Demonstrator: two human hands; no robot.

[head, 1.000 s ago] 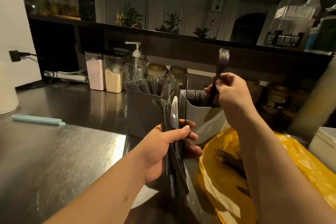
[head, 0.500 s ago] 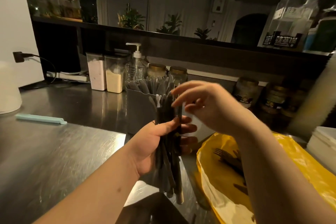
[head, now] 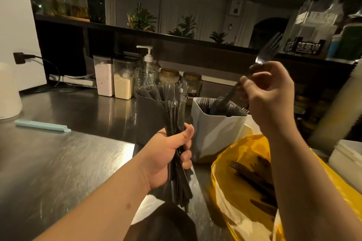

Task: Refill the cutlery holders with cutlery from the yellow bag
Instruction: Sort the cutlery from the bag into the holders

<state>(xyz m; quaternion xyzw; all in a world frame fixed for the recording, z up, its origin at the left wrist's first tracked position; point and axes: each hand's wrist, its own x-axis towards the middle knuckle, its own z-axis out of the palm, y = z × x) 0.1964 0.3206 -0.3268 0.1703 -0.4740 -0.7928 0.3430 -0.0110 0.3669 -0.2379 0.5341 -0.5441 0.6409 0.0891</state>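
Note:
My left hand (head: 168, 156) grips an upright bundle of dark plastic cutlery (head: 176, 119) in front of the dark cutlery holder (head: 148, 117), which holds several knives. My right hand (head: 268, 92) pinches a single fork (head: 264, 55) by its handle, tines up, with the handle's end dipping into the white cutlery holder (head: 213, 137) full of forks. The open yellow bag (head: 235, 178) lies on the counter at the lower right, with several dark forks inside; my right forearm crosses over it.
Two powder-filled canisters (head: 113, 82), a pump bottle (head: 147, 68) and jars (head: 168, 76) stand behind the holders. A pale blue clip (head: 42, 125) lies on the steel counter (head: 58, 162) at left. A white container (head: 346, 160) sits at the right edge.
My right hand reached to the bundle in my left hand, took one fork out and carried it up and right over the white holder. My left hand kept the bundle.

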